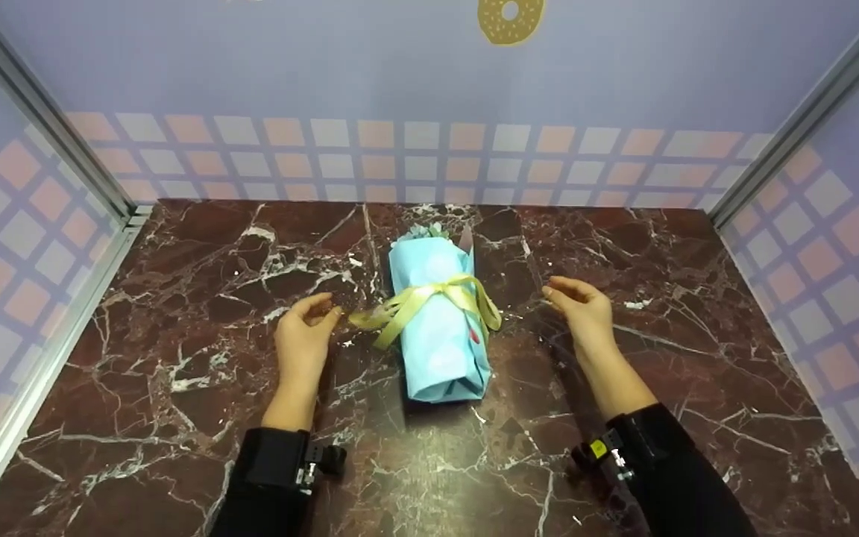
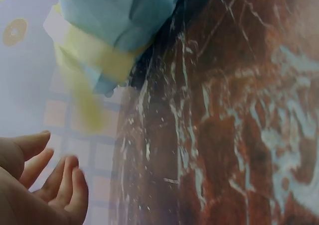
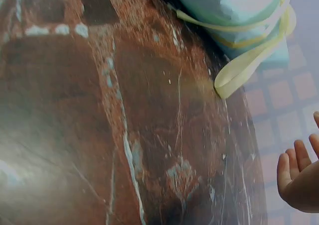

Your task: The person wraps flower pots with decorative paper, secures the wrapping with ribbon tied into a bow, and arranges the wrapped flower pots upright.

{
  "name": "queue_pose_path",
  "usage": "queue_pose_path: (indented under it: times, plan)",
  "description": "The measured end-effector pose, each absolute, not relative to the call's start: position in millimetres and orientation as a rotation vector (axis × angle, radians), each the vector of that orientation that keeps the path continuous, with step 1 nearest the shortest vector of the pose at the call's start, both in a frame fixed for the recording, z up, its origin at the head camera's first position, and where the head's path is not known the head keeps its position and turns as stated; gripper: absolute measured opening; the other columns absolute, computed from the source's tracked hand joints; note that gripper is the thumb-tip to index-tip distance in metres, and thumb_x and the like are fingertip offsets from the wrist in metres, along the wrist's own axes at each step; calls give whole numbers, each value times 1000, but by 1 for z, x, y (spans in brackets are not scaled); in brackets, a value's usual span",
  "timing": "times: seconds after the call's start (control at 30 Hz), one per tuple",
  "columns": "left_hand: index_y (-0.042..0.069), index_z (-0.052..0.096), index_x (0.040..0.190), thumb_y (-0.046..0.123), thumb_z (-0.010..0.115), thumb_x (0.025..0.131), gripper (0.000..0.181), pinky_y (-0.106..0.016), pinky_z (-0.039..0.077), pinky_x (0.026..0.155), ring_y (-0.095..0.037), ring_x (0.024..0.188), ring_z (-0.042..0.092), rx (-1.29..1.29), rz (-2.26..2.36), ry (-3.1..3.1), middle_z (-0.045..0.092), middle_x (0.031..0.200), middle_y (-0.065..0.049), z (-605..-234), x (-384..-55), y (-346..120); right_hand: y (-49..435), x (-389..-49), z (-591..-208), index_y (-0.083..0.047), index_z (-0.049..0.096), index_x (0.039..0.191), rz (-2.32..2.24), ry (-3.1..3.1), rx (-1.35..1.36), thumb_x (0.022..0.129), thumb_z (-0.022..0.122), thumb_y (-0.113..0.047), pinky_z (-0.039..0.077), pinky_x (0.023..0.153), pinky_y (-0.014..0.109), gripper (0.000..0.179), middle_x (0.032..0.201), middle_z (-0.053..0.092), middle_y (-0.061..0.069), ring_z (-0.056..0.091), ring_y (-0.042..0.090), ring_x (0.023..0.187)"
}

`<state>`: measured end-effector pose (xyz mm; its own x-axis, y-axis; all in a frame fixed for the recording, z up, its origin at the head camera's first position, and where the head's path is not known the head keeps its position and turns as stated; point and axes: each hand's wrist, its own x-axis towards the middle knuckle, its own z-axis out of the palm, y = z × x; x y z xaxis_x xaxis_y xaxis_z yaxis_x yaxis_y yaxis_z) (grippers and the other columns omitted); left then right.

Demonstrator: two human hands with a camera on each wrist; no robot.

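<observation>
A bouquet wrapped in light blue paper [image 1: 441, 354] lies on the table, with pale flowers [image 1: 435, 230] peeking out at its far end. Round its middle runs a yellow ribbon [image 1: 416, 298] tied in a bow, and the loose ribbon at the left looks blurred. Just left of it hovers my left hand [image 1: 305, 332], fingers loosely bent and holding nothing; the left wrist view shows the same hand [image 2: 47, 185] apart from the ribbon. To the right, my right hand [image 1: 584, 309] is also bare of any object. Its relaxed fingers [image 3: 293, 161] are apart from the bouquet.
The dark red marbled table [image 1: 198, 447] has white veins. A lilac back wall [image 1: 288, 67] with pink and white squares stands behind it, and side panels [image 1: 847, 246] in metal frames close off left and right.
</observation>
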<state>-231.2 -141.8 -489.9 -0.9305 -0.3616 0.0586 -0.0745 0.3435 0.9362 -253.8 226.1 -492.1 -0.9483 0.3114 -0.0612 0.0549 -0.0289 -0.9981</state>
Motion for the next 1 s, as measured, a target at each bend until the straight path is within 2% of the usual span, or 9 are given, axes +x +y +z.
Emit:
queue_pose_path:
  times: [0.13, 0.27, 0.33, 0.4, 0.5, 0.6, 0.73, 0.8, 1.0]
  plan:
    - [1, 72, 107, 8, 74, 86, 22, -22, 50, 68, -25, 86, 65, 329, -1654, -2334, 70, 102, -13, -482, -229, -128, 211, -250, -490, 13, 66, 107, 2087, -2051, -288, 88, 64, 6, 55, 78, 30, 20, 92, 70, 6, 66, 17, 83]
    - [1, 72, 106, 10, 74, 86, 22, -29, 54, 74, -24, 85, 65, 223, -1744, -2396, 71, 101, -13, -478, -226, -112, 193, -247, -490, 13, 69, 97, 2170, -2025, -163, 89, 57, 9, 55, 82, 42, 14, 87, 72, 11, 69, 27, 83]
    - [2, 73, 106, 10, 76, 84, 23, -31, 54, 74, -24, 85, 65, 185, -1746, -2427, 71, 100, -12, -479, -225, -105, 184, -246, -491, 13, 68, 98, 2201, -2052, -79, 90, 59, 7, 54, 84, 44, 14, 91, 72, 17, 69, 30, 85]
    - [2, 73, 104, 10, 77, 83, 23, -32, 55, 73, -23, 83, 66, 160, -1737, -2450, 72, 96, -11, -481, -223, -100, 176, -244, -492, 13, 68, 103, 2184, -2134, -4, 90, 64, 4, 54, 84, 42, 16, 97, 71, 21, 68, 29, 88]
    - [1, 74, 102, 10, 78, 82, 22, -32, 55, 73, -23, 82, 66, 118, -1735, -2462, 72, 95, -10, -483, -222, -92, 167, -244, -496, 10, 68, 110, 2050, -2303, 128, 87, 71, -1, 54, 84, 35, 26, 105, 69, 22, 67, 29, 95]
    - [1, 74, 100, 11, 79, 82, 22, -33, 54, 74, -23, 82, 65, 83, -1721, -2483, 72, 96, -10, -485, -221, -86, 157, -240, -489, 10, 68, 110, 1883, -2405, 235, 84, 73, 1, 53, 85, 37, 28, 105, 68, 24, 65, 34, 96]
    - [1, 75, 96, 11, 79, 82, 18, -34, 53, 74, -23, 82, 63, 57, -1682, -2498, 71, 101, -10, -486, -220, -82, 153, -241, -486, 7, 74, 94, 1749, -2447, 270, 82, 73, 5, 53, 73, 29, 12, 92, 70, 17, 64, 29, 84]
    - [0, 75, 94, 10, 78, 82, 16, -32, 53, 70, -22, 79, 62, 65, -1686, -2493, 71, 98, -11, -486, -219, -82, 155, -243, -485, 4, 75, 88, 1769, -2469, 228, 83, 73, 4, 50, 61, 21, 6, 84, 71, 10, 63, 20, 72]
    - [-8, 72, 99, -3, 75, 81, 18, -33, 57, 64, -19, 67, 63, 107, -2018, -2290, 69, 79, -10, -482, -215, -85, 164, -247, -476, 7, 72, 92, 2039, -2432, 51, 85, 70, 0, 43, 47, 21, 11, 71, 67, 4, 53, 10, 54]
